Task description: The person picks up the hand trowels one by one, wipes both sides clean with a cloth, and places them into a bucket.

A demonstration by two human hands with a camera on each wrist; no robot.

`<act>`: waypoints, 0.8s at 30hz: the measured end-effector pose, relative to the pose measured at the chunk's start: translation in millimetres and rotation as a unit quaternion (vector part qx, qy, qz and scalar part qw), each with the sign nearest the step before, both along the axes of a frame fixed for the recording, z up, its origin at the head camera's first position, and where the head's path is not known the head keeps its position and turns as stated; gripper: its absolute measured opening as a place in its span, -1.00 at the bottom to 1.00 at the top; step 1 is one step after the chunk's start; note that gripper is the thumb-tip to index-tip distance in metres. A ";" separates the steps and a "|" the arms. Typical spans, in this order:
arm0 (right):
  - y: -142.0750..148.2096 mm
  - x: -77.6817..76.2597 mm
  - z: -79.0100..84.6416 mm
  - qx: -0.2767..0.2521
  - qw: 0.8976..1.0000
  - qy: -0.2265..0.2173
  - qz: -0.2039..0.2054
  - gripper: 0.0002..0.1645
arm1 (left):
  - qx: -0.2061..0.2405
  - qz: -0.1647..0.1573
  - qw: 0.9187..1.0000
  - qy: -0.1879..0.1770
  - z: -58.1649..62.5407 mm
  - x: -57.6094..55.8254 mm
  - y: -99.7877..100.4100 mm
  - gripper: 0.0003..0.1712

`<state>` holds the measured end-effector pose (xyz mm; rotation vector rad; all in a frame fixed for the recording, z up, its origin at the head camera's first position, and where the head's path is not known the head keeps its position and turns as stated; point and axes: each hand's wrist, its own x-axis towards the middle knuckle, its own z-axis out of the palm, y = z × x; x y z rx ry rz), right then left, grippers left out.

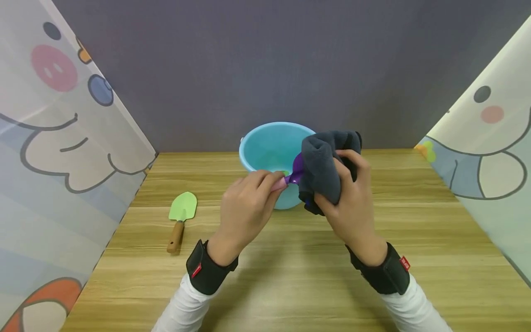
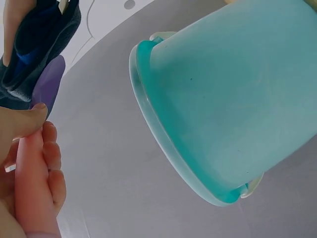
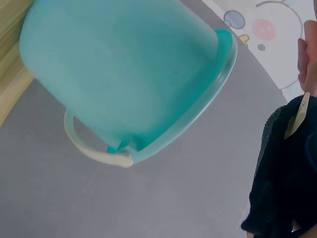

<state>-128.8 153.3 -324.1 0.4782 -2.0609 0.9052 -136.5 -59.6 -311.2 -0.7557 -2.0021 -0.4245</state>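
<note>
My left hand (image 1: 245, 205) grips the pink handle of a small toy shovel (image 1: 297, 169), whose purple head points right. In my right hand (image 1: 354, 200) is a bunched dark grey towel (image 1: 325, 161), pressed over the purple head so that most of it is hidden. The left wrist view shows the thumb and curled fingers round the pink handle (image 2: 33, 183), and the cloth (image 2: 64, 34) against the purple part. Both hands are held above the front of a light blue bucket (image 1: 249, 159). Dark cloth (image 3: 282, 173) fills the right edge of the right wrist view.
A green trowel (image 1: 183, 207) with a wooden handle lies on the wood-grain table (image 1: 415, 240) to the left. The bucket stands near the grey back wall (image 1: 265, 60), its pale carrying handle (image 3: 91, 151) hanging down. Cartoon-printed panels (image 1: 489, 152) flank both sides.
</note>
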 end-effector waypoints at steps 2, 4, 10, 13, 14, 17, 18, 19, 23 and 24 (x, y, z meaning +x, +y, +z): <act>3.1 -1.7 2.5 -0.017 1.000 -0.006 -0.003 -0.39 | 0.003 -0.002 1.000 0.005 0.5 -0.9 -0.3 -0.77; 6.1 -3.7 4.7 -0.029 1.000 -0.009 -0.006 -0.39 | 0.004 -0.002 1.000 0.009 0.8 -2.0 -0.6 -0.77; 13.4 -8.6 8.8 -0.062 0.998 -0.018 -0.022 -0.41 | 0.006 -0.002 1.000 0.007 1.9 -3.1 -2.4 -0.78; 17.0 -9.7 9.5 -0.076 0.996 -0.030 -0.034 -0.42 | 0.008 0.000 1.000 0.005 1.0 -3.4 -3.2 -0.79; 18.2 -9.9 9.6 -0.078 0.996 -0.035 -0.039 -0.42 | 0.009 0.001 1.000 0.004 0.7 -3.4 -3.5 -0.79; 21.2 -10.5 9.9 -0.081 0.994 -0.048 -0.053 -0.42 | 0.010 0.002 1.000 0.000 0.3 -3.5 -3.8 -0.80; 22.0 -10.7 9.8 -0.081 0.994 -0.051 -0.059 -0.42 | 0.009 0.002 1.000 -0.002 0.4 -3.3 -3.9 -0.79; 22.8 -10.8 9.9 -0.080 0.993 -0.054 -0.063 -0.42 | 0.008 0.002 1.000 -0.004 0.3 -3.3 -3.9 -0.79; 25.3 -12.5 9.6 -0.079 0.992 -0.059 -0.077 -0.42 | 0.001 0.000 1.000 -0.018 0.7 -2.8 -4.7 -0.78; 25.8 -13.1 9.6 -0.078 0.992 -0.059 -0.080 -0.42 | -0.001 -0.001 1.000 -0.024 1.0 -2.7 -4.9 -0.77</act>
